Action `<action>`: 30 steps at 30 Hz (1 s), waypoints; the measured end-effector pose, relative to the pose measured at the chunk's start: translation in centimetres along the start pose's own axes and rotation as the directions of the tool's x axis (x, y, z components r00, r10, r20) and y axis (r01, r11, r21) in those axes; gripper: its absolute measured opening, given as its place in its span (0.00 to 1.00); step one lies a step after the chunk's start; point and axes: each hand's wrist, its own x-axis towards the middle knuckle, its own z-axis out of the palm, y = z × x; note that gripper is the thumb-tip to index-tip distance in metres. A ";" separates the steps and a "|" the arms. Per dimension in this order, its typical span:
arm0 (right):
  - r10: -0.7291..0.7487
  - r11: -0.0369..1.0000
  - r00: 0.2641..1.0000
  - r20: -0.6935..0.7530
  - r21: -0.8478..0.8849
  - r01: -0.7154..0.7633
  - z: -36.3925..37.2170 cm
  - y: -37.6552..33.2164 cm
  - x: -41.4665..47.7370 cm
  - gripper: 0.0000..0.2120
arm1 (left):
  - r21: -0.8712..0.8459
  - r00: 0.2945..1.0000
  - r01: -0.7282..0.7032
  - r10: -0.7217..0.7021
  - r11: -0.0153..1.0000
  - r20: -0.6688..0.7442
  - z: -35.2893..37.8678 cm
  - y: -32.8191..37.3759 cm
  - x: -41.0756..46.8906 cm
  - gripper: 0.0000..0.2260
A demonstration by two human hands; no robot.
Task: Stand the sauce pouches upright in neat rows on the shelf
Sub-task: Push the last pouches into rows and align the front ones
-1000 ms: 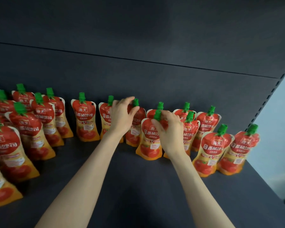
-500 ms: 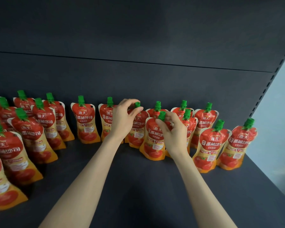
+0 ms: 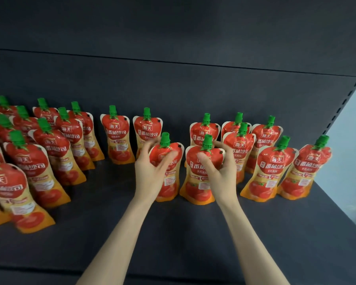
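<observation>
Red and orange tomato sauce pouches with green caps stand upright on a dark shelf point(image 3: 183, 227). My left hand point(image 3: 150, 173) grips one pouch point(image 3: 169, 182) at its upper body, its base on the shelf in the second row. My right hand point(image 3: 218, 171) holds the neighbouring pouch point(image 3: 199, 182) just right of it, thumb across its front. Behind them a back-row pouch point(image 3: 203, 130) stands, with an empty gap to its left. Two more pouches point(image 3: 271, 173) point(image 3: 304, 171) stand to the right in the second row.
Several rows of pouches point(image 3: 49, 149) crowd the left side, the nearest ones blurred. Two single pouches point(image 3: 116, 136) stand in the back row at centre left. The shelf's back wall point(image 3: 173, 83) rises behind, and a perforated upright point(image 3: 345, 95) bounds the right end.
My left hand has pulled a pouch out of the back row forward into the second row, beside the pouch in my right hand. The camera has moved closer.
</observation>
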 end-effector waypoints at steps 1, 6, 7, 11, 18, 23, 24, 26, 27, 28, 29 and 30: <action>0.057 0.998 0.998 0.035 0.038 -0.059 0.1 0.6 -0.7 0.21 | -0.024 0.997 0.077 -0.077 0.997 0.021 0.0 -0.8 -0.9 0.20; 0.184 0.980 0.972 0.147 0.047 -0.192 0.0 3.2 -2.7 0.22 | 0.022 0.969 0.216 -0.217 0.976 0.121 -0.8 -3.8 -3.0 0.17; 0.180 0.980 0.973 0.147 0.054 -0.189 0.0 3.2 -2.6 0.20 | 0.020 0.969 0.213 -0.214 0.977 0.122 -1.0 -3.8 -2.9 0.16; 0.186 0.978 0.965 0.186 0.054 -0.199 1.9 2.6 -2.4 0.15 | 0.005 0.975 0.203 -0.203 0.979 0.093 -3.1 -3.2 -2.2 0.15; 0.188 0.980 0.958 0.217 0.020 -0.197 8.8 2.2 -2.3 0.16 | 0.044 0.972 0.224 -0.226 0.974 0.061 -9.6 -4.8 0.6 0.14; 0.184 0.982 0.973 0.140 0.007 -0.187 13.8 1.9 -1.9 0.12 | 0.081 0.956 0.263 -0.271 0.961 0.110 -13.1 -7.0 3.5 0.15; 0.180 0.983 0.977 0.115 0.006 -0.182 14.5 2.0 -1.8 0.12 | 0.085 0.954 0.270 -0.278 0.959 0.114 -13.4 -7.4 4.0 0.15; 0.174 0.984 0.982 0.073 0.011 -0.176 15.6 2.3 -1.8 0.14 | 0.093 0.947 0.285 -0.295 0.954 0.124 -13.3 -8.0 4.8 0.15; 0.178 0.984 0.982 0.067 0.014 -0.179 15.9 2.4 -1.8 0.15 | 0.090 0.942 0.296 -0.306 0.951 0.134 -13.2 -8.2 4.9 0.16; 0.188 0.982 0.980 0.064 0.010 -0.189 16.1 2.6 -2.0 0.16 | 0.085 0.937 0.305 -0.315 0.949 0.150 -13.0 -8.3 4.9 0.17; 0.198 0.980 0.978 0.066 0.003 -0.199 16.3 2.8 -2.2 0.18 | 0.075 0.935 0.305 -0.313 0.950 0.166 -13.0 -8.4 4.8 0.19; 0.202 0.979 0.977 0.070 -0.017 -0.202 16.3 3.1 -2.4 0.18 | 0.075 0.934 0.301 -0.310 0.951 0.176 -13.1 -8.5 4.7 0.20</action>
